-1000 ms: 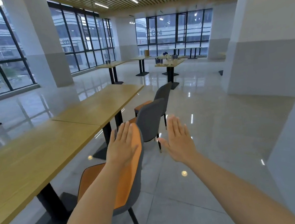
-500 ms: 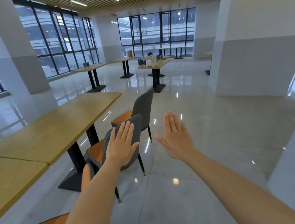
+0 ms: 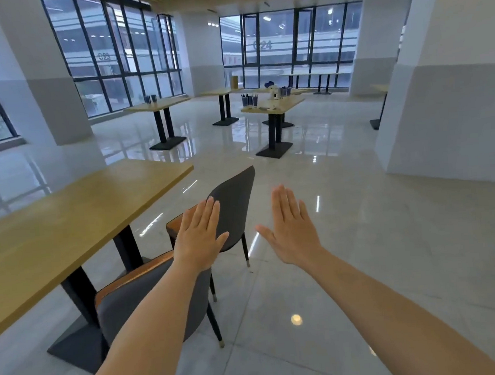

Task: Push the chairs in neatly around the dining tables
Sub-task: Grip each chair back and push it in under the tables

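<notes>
Head view shows both hands, left hand [image 3: 198,239] and right hand [image 3: 293,231], flat, spread and empty, nearing the far chair [image 3: 236,206], which likely needs pushing toward the table [image 3: 63,215].

Bright daylight floods through the windows [image 3: 293,45]; ceiling strips glare off the glossy floor [image 3: 364,237] beyond the fingertips; edges bend.

A glossy pale tiled floor [image 3: 349,238] carries a long wooden table [image 3: 63,221] on black pedestal feet, two grey-and-orange chairs [image 3: 233,206] beside it on thin legs, and several smaller tables [image 3: 272,106] farther back.
</notes>
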A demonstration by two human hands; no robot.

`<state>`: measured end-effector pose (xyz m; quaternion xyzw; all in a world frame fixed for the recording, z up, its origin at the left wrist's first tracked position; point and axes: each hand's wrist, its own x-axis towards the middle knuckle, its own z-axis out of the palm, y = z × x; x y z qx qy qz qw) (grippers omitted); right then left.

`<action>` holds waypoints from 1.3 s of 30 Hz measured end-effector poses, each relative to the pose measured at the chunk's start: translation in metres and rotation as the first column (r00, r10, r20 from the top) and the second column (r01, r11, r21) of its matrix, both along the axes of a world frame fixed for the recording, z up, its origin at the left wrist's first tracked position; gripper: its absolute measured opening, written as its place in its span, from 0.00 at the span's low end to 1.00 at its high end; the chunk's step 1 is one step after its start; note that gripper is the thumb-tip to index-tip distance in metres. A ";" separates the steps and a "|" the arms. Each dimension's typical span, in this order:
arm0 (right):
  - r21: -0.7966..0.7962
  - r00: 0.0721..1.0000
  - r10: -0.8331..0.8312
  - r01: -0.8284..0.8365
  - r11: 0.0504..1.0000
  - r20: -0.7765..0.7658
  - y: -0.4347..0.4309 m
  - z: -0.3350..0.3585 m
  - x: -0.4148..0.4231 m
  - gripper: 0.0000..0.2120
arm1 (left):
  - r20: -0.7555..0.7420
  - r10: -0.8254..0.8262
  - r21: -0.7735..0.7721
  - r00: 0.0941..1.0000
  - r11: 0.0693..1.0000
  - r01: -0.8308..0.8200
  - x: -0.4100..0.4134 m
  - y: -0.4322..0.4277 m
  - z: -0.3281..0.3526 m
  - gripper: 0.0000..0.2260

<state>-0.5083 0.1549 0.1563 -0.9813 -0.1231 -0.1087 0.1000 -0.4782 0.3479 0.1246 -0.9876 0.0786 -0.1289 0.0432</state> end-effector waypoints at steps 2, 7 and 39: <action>-0.017 1.000 0.008 -0.008 1.000 -0.011 -0.013 -0.009 0.061 0.35 | -0.008 0.010 0.029 1.000 1.000 -0.010 0.055 -0.013 -0.014 0.31; -0.030 0.997 0.066 -0.067 0.997 -0.033 -0.031 -0.013 0.223 0.35 | -0.014 0.066 0.025 0.998 0.998 -0.066 0.200 -0.033 -0.024 0.30; -0.136 0.593 0.617 -0.769 0.625 -0.517 -0.035 -0.143 0.789 0.44 | -0.490 0.628 0.098 0.604 0.728 -0.678 0.605 -0.085 -0.133 0.40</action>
